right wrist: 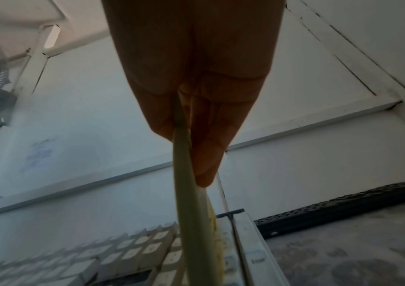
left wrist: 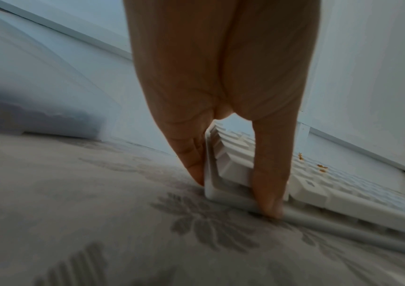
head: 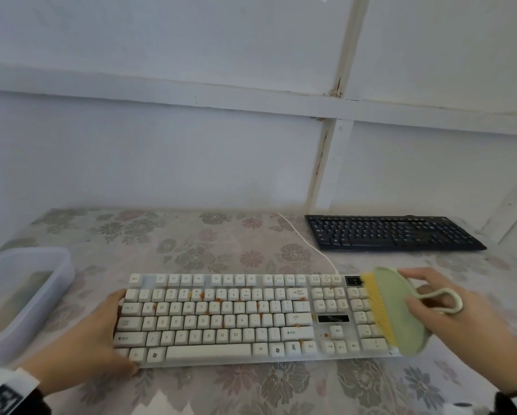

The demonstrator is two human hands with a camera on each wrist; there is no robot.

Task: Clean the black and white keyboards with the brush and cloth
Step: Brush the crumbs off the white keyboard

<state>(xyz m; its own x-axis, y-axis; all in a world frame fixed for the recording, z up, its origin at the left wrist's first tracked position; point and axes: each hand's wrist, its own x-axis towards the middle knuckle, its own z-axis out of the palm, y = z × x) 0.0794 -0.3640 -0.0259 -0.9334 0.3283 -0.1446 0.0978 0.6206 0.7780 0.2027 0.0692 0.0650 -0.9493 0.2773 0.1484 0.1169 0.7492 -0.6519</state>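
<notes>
Yellow bristles of the brush (head: pixel 401 310), gripped in my right hand (head: pixel 449 313), meet the white keyboard (head: pixel 221 319) numpad; my left hand (head: pixel 80 345) clamps its corner, so I sweep lightly toward the crumbs.

Soft, even daylight over my surface (head: pixel 251 241), faint shadows, head view slightly hazy with wall lines bowed at the edges, my right hand (right wrist: pixel 196 67) dark and backlit in its wrist view, left wrist view smeared by blur
</notes>
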